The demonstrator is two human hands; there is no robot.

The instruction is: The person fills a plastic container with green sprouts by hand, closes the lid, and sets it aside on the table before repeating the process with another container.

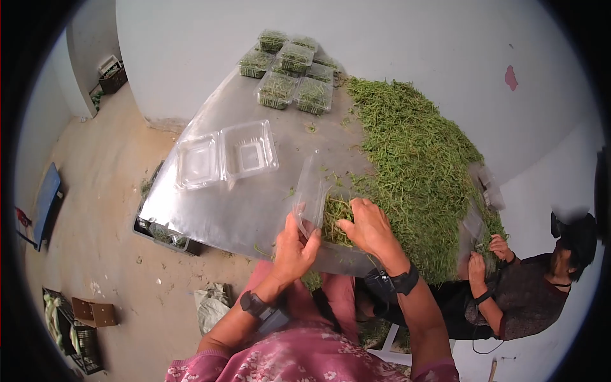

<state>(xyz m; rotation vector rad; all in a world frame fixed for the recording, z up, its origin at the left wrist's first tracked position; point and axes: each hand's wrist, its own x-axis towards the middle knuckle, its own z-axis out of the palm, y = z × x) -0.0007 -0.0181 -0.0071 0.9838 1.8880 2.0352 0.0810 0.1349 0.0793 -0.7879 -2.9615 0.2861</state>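
Box (313,191): clear, thin plastic, hinged lid standing open, at the counter's (254,207) near edge, partly overhanging toward the person's lap. Left hand (294,247) is clasped on its near-left wall. Right hand (369,228) has its fingers curled down into the greens (334,219) inside; pinching or only pressing, cannot tell.

Handling, as a judgement: the box is light, flimsy and slick, and would buckle if squeezed, so it is best held by the rim or under the base. The greens are soft, loose and springy, and spill easily.

Heap of cut greens (414,153) covers the right side to the far edge. Empty open box (226,156) sits near the left edge, filled boxes (286,73) at the far corner. Bare metal lies between. A co-worker's hands (487,258) work at the right edge.
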